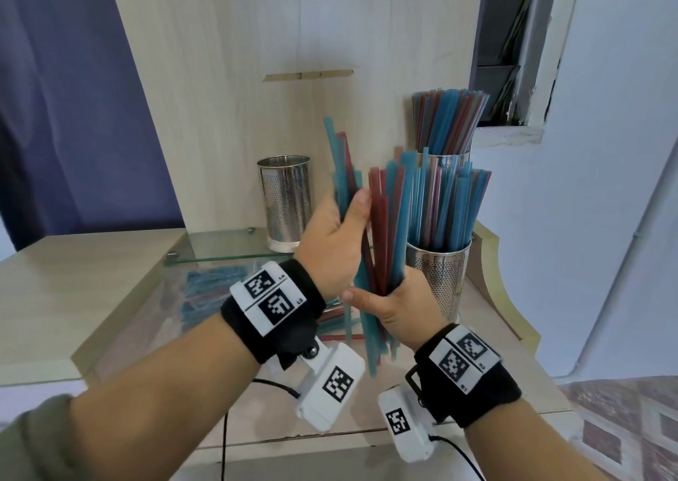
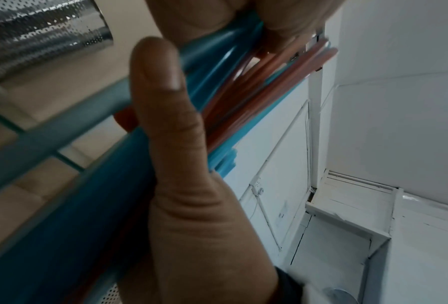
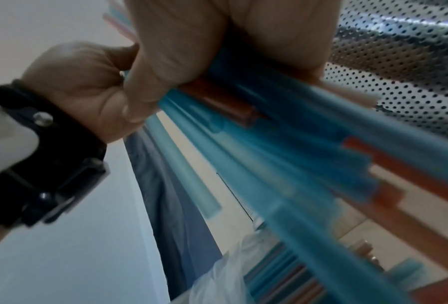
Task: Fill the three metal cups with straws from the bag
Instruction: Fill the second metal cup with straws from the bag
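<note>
Both hands hold blue and red straws upright in front of the cups. My left hand (image 1: 348,211) grips a small bunch of straws (image 1: 343,172), its thumb (image 2: 163,92) pressed across them. Lower down, my right hand (image 1: 381,291) is wrapped round the foot of a bigger bundle (image 1: 390,220), whose blurred ends (image 3: 282,148) stick out below the fist. The left metal cup (image 1: 287,202) is perforated and has nothing in it. The front right cup (image 1: 442,273) and the back right cup (image 1: 445,158) each hold many straws. The clear bag (image 1: 205,290) lies on the table with straws inside.
The empty cup stands on a small glass shelf (image 1: 227,247) against a pale wooden back panel (image 1: 257,59). A few loose straws (image 1: 335,319) lie on the table below my hands. The table's curved edge (image 1: 513,297) runs close to the right of the cups.
</note>
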`<state>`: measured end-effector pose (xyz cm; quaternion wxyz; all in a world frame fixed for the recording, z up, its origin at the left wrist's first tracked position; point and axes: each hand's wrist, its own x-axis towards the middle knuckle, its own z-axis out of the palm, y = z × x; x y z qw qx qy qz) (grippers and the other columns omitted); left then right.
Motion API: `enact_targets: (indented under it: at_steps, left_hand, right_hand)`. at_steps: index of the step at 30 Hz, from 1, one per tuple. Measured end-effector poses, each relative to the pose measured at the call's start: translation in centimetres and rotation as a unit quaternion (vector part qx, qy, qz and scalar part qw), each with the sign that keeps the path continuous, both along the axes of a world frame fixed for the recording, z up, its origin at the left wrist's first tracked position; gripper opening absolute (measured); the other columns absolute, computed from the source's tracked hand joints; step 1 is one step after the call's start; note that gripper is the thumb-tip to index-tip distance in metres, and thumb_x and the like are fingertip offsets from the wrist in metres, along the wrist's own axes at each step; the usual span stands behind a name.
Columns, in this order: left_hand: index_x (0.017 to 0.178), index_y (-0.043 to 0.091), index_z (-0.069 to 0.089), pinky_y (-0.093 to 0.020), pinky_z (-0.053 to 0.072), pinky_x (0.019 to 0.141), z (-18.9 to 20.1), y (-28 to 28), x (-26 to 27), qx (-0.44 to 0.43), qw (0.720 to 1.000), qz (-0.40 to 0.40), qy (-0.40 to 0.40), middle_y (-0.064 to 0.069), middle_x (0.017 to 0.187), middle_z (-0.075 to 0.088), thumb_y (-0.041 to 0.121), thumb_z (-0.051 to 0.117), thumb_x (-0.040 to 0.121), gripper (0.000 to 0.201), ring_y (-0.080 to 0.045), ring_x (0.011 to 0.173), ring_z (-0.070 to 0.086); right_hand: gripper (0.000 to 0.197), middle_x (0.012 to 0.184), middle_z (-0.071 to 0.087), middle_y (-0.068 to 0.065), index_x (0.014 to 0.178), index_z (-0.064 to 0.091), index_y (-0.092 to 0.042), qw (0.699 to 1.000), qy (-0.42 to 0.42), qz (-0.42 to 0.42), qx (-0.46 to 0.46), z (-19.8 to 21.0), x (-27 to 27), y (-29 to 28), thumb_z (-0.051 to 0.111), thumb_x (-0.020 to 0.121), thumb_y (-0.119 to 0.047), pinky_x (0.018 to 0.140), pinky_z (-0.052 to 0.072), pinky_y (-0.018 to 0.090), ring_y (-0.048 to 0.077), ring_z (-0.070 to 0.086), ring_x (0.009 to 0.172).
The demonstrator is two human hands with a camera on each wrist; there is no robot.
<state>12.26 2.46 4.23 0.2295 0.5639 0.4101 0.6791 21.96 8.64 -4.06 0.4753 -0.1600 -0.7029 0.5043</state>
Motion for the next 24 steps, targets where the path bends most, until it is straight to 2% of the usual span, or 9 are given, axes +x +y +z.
enact_targets:
  at_steps: [3,6,9,11,13,16,19,22,24]
  left_hand:
    - [0.117,0.023,0.052,-0.013,0.048,0.087,-0.4,0.4,0.2,0.017,1.000,0.018,-0.020,0.012,0.109,0.066,0.020,0.038,0.102,0.021,0.004,0.102,0.063]
    - [0.129,0.014,0.050,-0.027,0.050,0.096,-0.9,1.0,0.4,-0.011,0.999,-0.009,-0.050,0.004,0.116,0.066,0.028,0.041,0.101,0.032,-0.006,0.110,0.062]
    - [0.130,0.019,0.049,-0.033,0.046,0.102,-0.2,1.2,0.0,-0.025,0.998,-0.056,-0.033,0.003,0.123,0.063,0.038,0.048,0.094,0.041,-0.011,0.118,0.059]
    - [0.138,0.023,0.039,-0.033,0.047,0.101,1.6,0.9,-0.5,-0.017,0.999,-0.021,0.037,0.006,0.127,0.058,0.049,0.052,0.090,0.056,-0.004,0.116,0.057]
    - [0.145,0.029,0.023,-0.027,0.048,0.097,3.9,0.6,-1.0,0.031,0.989,0.053,0.135,0.003,0.137,0.048,0.050,0.057,0.088,0.070,0.000,0.119,0.052]
    - [0.149,0.027,0.020,-0.030,0.042,0.101,6.4,0.8,-1.2,0.084,0.938,0.135,0.308,0.002,0.150,0.034,0.051,0.063,0.083,0.082,-0.008,0.130,0.040]
    - [0.137,0.017,0.048,-0.037,0.045,0.103,6.3,1.8,-0.9,0.100,0.876,0.171,0.439,0.002,0.136,0.050,0.049,0.064,0.086,0.062,-0.009,0.124,0.048]
    - [0.115,0.015,0.065,-0.022,0.047,0.090,4.1,2.8,-0.8,0.144,0.864,0.163,0.455,0.011,0.107,0.062,0.035,0.063,0.090,0.032,-0.001,0.099,0.056]
    - [0.110,0.014,0.069,-0.013,0.044,0.089,2.7,3.0,-0.7,0.147,0.867,0.146,0.454,0.008,0.105,0.067,0.029,0.059,0.093,0.024,0.001,0.098,0.058]
  right_hand:
    - [0.030,0.090,0.076,0.005,0.097,0.071,-0.003,0.999,-0.020,0.032,-0.025,0.5,0.6,0.3,0.083,0.071,-0.011,0.072,0.054,0.020,0.013,0.072,0.086]
    - [0.017,0.074,0.073,-0.006,0.082,0.071,-0.016,0.997,-0.061,0.034,-0.015,0.8,0.9,0.6,0.079,0.076,-0.002,0.067,0.053,0.020,0.006,0.069,0.073]
    - [0.014,0.074,0.072,0.001,0.074,0.073,-0.021,0.997,-0.079,0.008,-0.021,0.6,1.1,1.2,0.081,0.074,-0.009,0.079,0.058,0.041,0.022,0.070,0.077]
    - [0.016,0.075,0.071,0.002,0.075,0.074,-0.022,0.997,-0.071,0.002,-0.040,0.7,1.4,1.6,0.081,0.074,-0.007,0.085,0.057,0.047,0.025,0.070,0.080]
    - [0.018,0.075,0.071,0.000,0.078,0.072,-0.020,0.996,-0.076,-0.003,-0.050,0.8,1.9,2.1,0.080,0.076,-0.004,0.086,0.058,0.043,0.023,0.070,0.081]
    - [0.019,0.075,0.071,-0.001,0.089,0.069,-0.017,0.995,-0.089,0.018,-0.046,1.0,2.2,2.2,0.079,0.077,-0.005,0.081,0.058,0.034,0.018,0.070,0.078]
    - [0.027,0.074,0.071,-0.001,0.099,0.065,-0.015,0.994,-0.096,0.028,-0.049,0.9,2.0,2.0,0.079,0.077,-0.006,0.071,0.057,0.027,0.018,0.071,0.075]
    - [0.021,0.082,0.073,0.007,0.090,0.067,-0.020,0.992,-0.118,0.014,-0.031,0.0,2.0,1.7,0.079,0.078,-0.008,0.073,0.059,0.032,0.022,0.072,0.078]
    - [0.015,0.084,0.074,0.009,0.084,0.069,-0.020,0.992,-0.122,0.000,-0.038,-0.8,2.2,1.6,0.079,0.079,-0.010,0.077,0.059,0.036,0.023,0.071,0.079]
